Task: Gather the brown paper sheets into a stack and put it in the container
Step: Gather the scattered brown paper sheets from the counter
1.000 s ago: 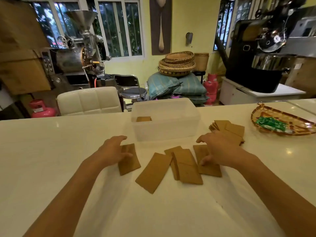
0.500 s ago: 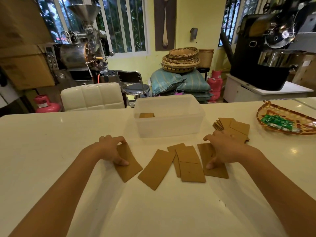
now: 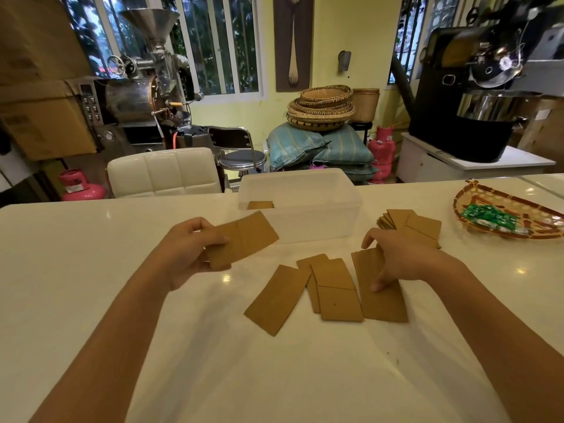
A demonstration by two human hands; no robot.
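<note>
While the left hand (image 3: 186, 251) hovers left of centre, its fingers are pinched around one brown sheet (image 3: 244, 239), lifted clear of the white table (image 3: 76, 270) and tilted, its far corner reaching up toward the container's near wall. Over at centre right, the right hand (image 3: 399, 257) is down on the table, fingers spread and pressing flat on the rightmost sheet (image 3: 381, 297), gripping nothing. Between the two hands lies the loose spread: one angled sheet (image 3: 276, 299) sits apart at lower centre, and just right of it a small overlapping cluster (image 3: 334, 290) touches the pressed sheet's left edge. Straight above, at the middle of the frame, sits the translucent container (image 3: 302, 206), with a single brown piece (image 3: 260, 205) visible in its left end. Right of the container, a fanned pile of sheets (image 3: 412, 225) rests beyond the right hand. At the far right edge, a woven tray (image 3: 488, 203) holds green packets (image 3: 488, 216).
</note>
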